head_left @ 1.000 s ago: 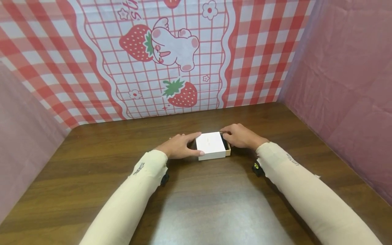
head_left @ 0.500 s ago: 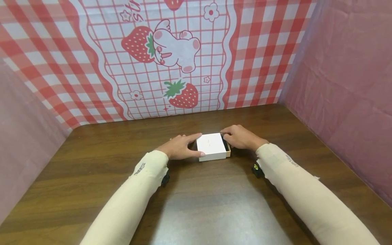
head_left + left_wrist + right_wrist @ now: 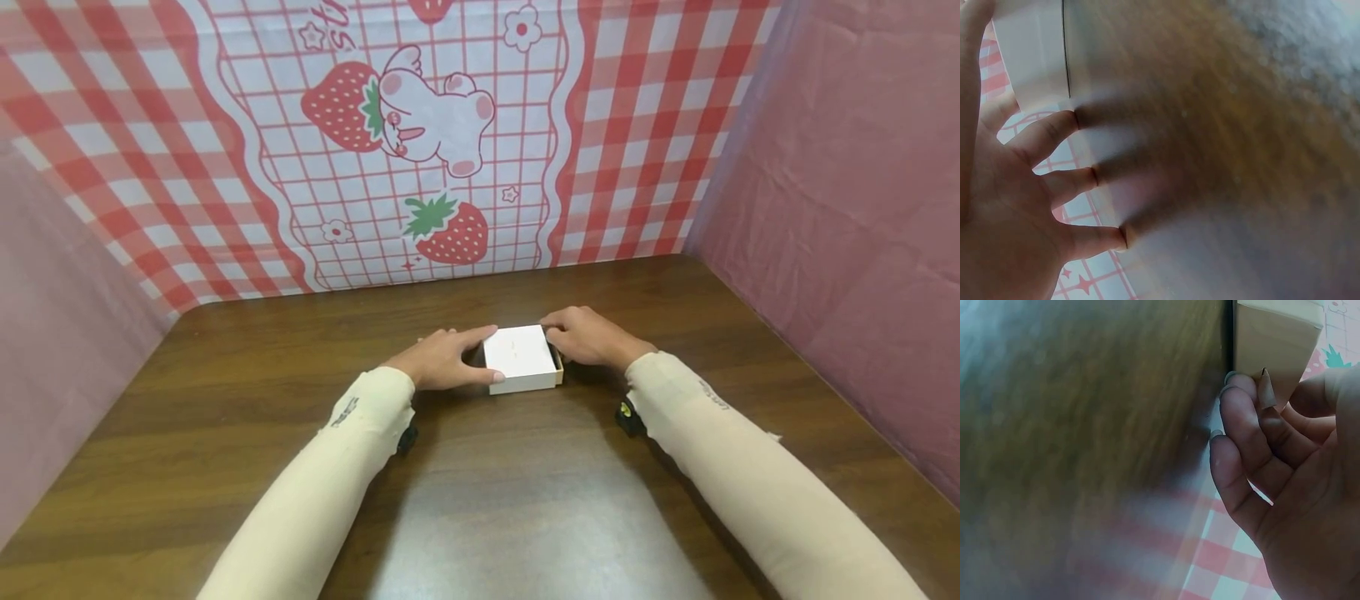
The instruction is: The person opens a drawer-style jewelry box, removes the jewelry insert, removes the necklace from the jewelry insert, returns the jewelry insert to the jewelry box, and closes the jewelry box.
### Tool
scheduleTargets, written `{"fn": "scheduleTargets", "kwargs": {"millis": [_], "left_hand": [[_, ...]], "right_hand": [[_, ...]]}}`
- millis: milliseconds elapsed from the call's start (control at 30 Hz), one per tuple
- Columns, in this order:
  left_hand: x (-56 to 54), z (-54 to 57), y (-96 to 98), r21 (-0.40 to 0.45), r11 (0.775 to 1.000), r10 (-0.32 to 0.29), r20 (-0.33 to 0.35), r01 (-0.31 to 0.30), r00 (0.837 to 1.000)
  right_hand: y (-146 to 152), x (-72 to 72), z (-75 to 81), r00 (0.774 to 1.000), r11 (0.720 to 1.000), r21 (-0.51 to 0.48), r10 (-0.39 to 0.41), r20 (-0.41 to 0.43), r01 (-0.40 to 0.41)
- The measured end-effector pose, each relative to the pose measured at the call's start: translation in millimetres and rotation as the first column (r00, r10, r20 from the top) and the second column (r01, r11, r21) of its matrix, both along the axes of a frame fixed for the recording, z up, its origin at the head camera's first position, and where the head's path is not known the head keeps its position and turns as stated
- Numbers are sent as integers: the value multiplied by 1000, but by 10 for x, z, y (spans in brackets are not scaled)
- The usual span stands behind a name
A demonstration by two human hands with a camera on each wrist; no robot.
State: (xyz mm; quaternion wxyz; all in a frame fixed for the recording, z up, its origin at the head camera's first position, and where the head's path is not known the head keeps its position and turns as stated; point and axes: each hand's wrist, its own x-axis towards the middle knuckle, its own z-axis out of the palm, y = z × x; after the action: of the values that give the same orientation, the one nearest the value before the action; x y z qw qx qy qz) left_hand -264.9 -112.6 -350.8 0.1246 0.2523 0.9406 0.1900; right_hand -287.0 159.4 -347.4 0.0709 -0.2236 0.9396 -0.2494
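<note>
A white square box sleeve with faint gold print lies flat on the table in the head view. A narrow end of its tan drawer with a dark inside sticks out at the right. My left hand holds the sleeve's left end between thumb and forefinger, one on the near side and one on the far side. Its other fingers are spread, tips on the table, in the left wrist view. My right hand pinches the drawer's right end with curled fingers; a small tan tab shows beside them.
The brown wooden table stretches around the box. A red and white strawberry-print cloth hangs along the back edge, and a pink cloth hangs at the right side.
The drawer's exposed end has become narrower as the sleeve and my left hand shifted slightly right. My right hand has stayed nearly in place on the drawer.
</note>
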Motion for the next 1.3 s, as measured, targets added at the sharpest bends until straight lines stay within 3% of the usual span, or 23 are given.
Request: {"fn": "scheduleTargets", "kwargs": {"millis": [1300], "left_hand": [[-25, 3, 9, -2, 1000, -3, 4, 3, 1000]], "right_hand": [[-36, -10, 15, 1000, 1000, 1, -5, -12, 5]]}}
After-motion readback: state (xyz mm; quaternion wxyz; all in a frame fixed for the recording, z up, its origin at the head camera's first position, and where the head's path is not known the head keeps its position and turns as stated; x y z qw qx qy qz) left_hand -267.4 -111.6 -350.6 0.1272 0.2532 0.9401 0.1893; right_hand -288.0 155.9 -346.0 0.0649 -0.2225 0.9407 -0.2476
